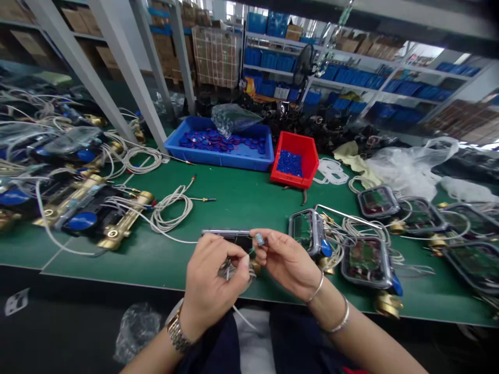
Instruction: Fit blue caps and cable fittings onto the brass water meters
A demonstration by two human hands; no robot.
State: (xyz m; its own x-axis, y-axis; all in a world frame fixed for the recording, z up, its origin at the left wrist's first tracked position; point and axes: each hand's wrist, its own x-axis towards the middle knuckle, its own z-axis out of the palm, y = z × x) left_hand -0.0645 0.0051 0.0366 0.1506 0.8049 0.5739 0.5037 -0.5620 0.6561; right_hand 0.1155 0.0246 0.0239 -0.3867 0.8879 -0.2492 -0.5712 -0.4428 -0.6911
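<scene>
My right hand [286, 262] pinches a small grey-blue connector [260, 239] between thumb and fingers. Just left of it, my left hand [218, 275] is closed in a pinch near a thin green wire [251, 251] that runs toward the connector. Whatever sits between the left fingertips is too small to make out. Behind and below both hands lies a dark meter housing [237, 237], largely covered by them. A pale cable [244, 318] hangs down from beneath the hands over the table's front edge.
On the green table [226, 195], meters with brass fittings [113, 232] and coiled cables [171, 210] crowd the left. Clear-covered meters [366, 259] stand at the right. A blue tray [222, 157] of blue discs and a red bin [294, 179] of small blue parts sit behind.
</scene>
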